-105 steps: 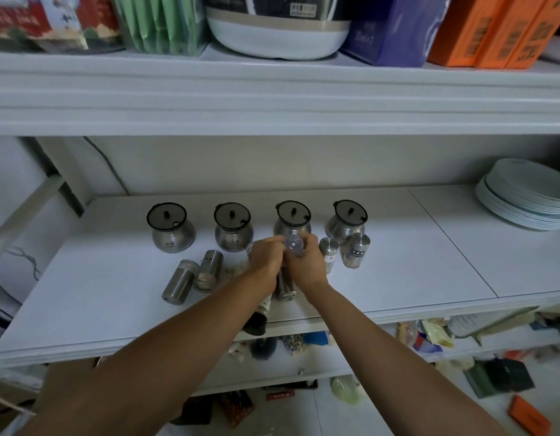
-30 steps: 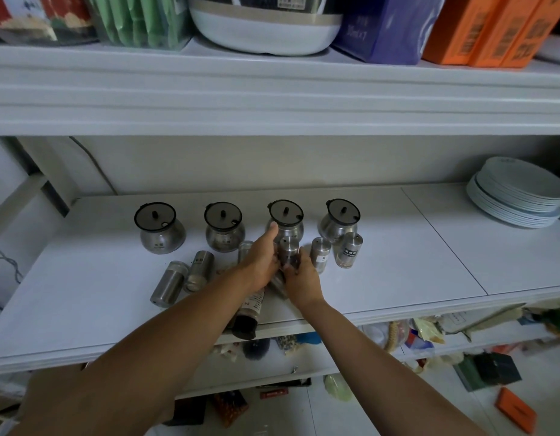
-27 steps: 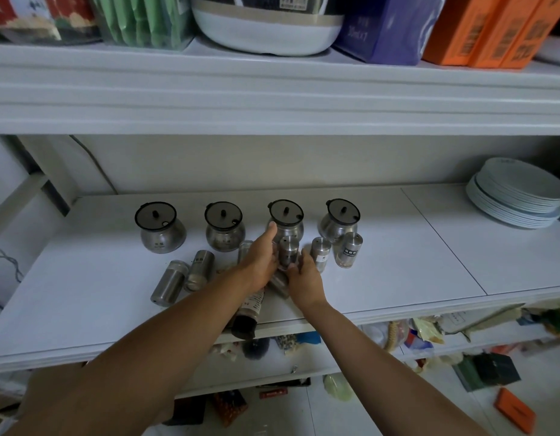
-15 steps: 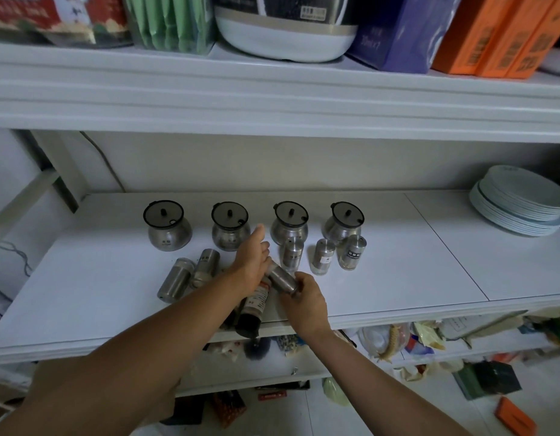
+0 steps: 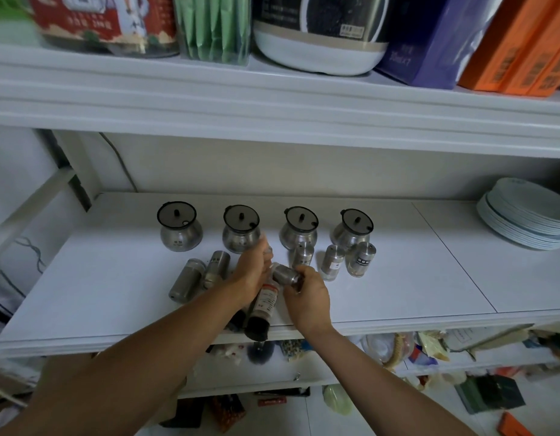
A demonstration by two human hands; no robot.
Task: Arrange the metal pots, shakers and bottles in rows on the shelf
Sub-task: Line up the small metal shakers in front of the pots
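The tilted shaker (image 5: 284,274) is off the shelf (image 5: 398,278), near its front middle, with the fingers (image 5: 299,280) of the right hand (image 5: 308,295) curled round its lower end. The left hand (image 5: 252,272) is just beside its upper end. Motion blur hides those fingers, so I cannot tell whether they grip anything.

Right behind stand three upright shakers (image 5: 302,254), (image 5: 333,262) and (image 5: 360,259), in a row before the two right-hand pots. The four metal pots (image 5: 180,229), (image 5: 241,231), (image 5: 299,229) and (image 5: 351,229) line the back, well spaced. Left of the hands two lying shakers (image 5: 186,281) and (image 5: 216,269) rest on their sides, close together. A dark bottle (image 5: 263,306) with a red and white label lies under the hands, its cap over the shelf's front edge. Another dark thing beside it is mostly hidden by the left forearm. A stack of plates (image 5: 523,215) sits far right, well apart.

Three and a half seconds ago only two shakers stood upright at the right, and both hands held one in front of the third pot. That one now stands there, and the right hand has taken up another.
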